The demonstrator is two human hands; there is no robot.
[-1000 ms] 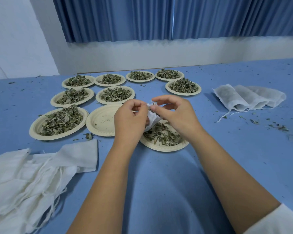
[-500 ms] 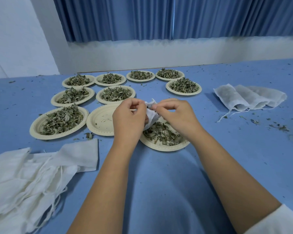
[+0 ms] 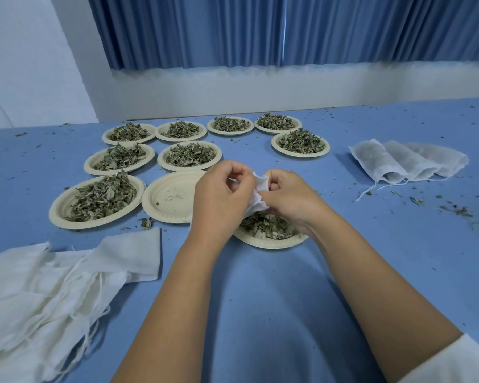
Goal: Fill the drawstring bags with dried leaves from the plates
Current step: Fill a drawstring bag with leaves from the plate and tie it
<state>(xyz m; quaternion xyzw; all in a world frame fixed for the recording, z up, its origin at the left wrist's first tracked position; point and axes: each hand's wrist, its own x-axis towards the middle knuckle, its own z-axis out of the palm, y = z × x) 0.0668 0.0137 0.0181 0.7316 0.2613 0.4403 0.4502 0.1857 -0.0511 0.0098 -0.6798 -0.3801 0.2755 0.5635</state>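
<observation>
A small white drawstring bag (image 3: pixel 259 194) is held between both hands above a paper plate (image 3: pixel 271 240) of dried leaves (image 3: pixel 266 225). My left hand (image 3: pixel 221 197) pinches the bag's left edge. My right hand (image 3: pixel 288 194) grips its right side with curled fingers. Most of the bag is hidden by the hands. Several more plates of dried leaves (image 3: pixel 190 154) lie behind, and one plate (image 3: pixel 172 200) is nearly bare.
A heap of flat white bags (image 3: pixel 47 288) with strings lies at the near left. Filled bags (image 3: pixel 407 161) lie at the right on the blue table (image 3: pixel 260 313). Loose leaf crumbs (image 3: pixel 454 210) are scattered at the right. A wall and blue curtain stand behind.
Both hands have closed in on the bag and dropped slightly toward the plate. The right hand's fingers curl tighter round the bag's top.
</observation>
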